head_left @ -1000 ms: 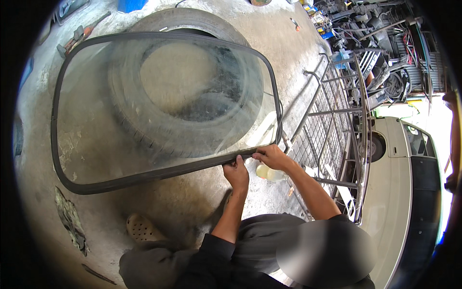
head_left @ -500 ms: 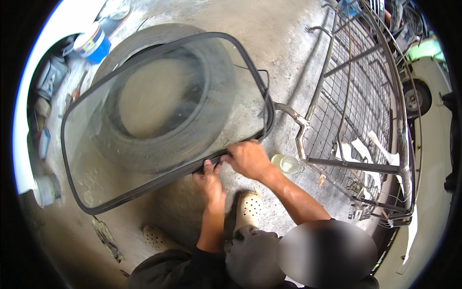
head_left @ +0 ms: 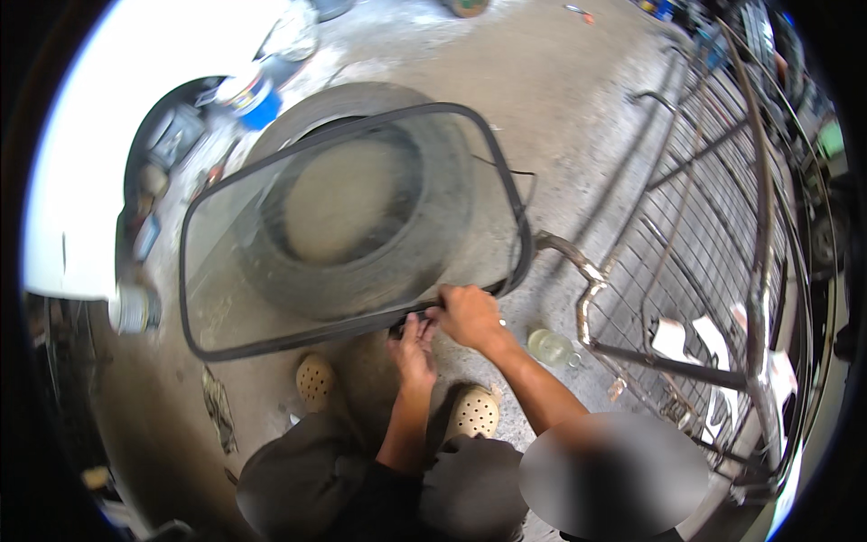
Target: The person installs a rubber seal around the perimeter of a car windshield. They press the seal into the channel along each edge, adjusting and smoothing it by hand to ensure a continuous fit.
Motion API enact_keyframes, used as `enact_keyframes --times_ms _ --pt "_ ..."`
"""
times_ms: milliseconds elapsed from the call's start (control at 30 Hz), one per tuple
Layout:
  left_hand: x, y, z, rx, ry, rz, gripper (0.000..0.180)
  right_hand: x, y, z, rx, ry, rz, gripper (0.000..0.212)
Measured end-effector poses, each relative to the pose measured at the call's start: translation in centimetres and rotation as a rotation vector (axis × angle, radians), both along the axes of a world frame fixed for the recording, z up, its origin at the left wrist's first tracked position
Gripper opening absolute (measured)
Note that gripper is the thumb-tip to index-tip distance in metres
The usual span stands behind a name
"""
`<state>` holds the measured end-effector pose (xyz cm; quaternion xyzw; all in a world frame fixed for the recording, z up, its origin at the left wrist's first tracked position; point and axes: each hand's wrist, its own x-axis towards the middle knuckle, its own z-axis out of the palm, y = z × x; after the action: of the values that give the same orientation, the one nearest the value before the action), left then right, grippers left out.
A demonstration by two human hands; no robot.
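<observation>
A rectangular glass pane [head_left: 226,303] with rounded corners lies over a tyre [head_left: 282,135], which shows through it. Black rubber seal [head_left: 280,346] runs around the pane's rim. Along the near edge, right of its middle, my right hand [head_left: 471,318] has its fingers curled over the seal. Close beside it, my left hand [head_left: 415,350] pinches the same strip from below, thumb and fingers bent. Parts of the fingertips are hidden. A thin black cord [head_left: 517,172] sticks out past the pane's right end.
On the right stands a metal rack with wire mesh [head_left: 695,244]; its bent tube [head_left: 587,294] reaches toward the pane. A bottle of pale liquid [head_left: 551,348] lies near my right forearm. A blue and white bucket [head_left: 253,99] stands far left. My beige clogs [head_left: 474,411] are below the pane.
The view has shifted, so the pane, tyre and rack appear farther right. Both hands stay on the near seal, the left hand's fingers now more spread along it.
</observation>
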<state>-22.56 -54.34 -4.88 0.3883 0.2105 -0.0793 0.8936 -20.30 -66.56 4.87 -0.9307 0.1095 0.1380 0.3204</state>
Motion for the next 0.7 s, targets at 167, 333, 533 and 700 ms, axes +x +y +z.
enact_keyframes --times_ms 167,333,533,700 --pt "-0.5 -0.1 -1.0 0.111 0.104 0.080 0.027 0.4 1.9 -0.7 -0.032 0.020 -0.050 0.031" --pt "0.4 -2.3 2.8 0.040 0.240 0.068 0.020 1.3 2.3 1.2 -0.137 0.136 -0.118 0.032" --pt "-0.4 -4.5 -3.2 0.340 0.214 0.070 0.037 3.6 1.4 0.3 -0.238 0.274 0.177 0.037" --pt "0.2 -4.2 2.0 0.158 0.174 0.076 0.052 3.8 -0.8 0.5 -0.027 0.220 0.305 0.032"
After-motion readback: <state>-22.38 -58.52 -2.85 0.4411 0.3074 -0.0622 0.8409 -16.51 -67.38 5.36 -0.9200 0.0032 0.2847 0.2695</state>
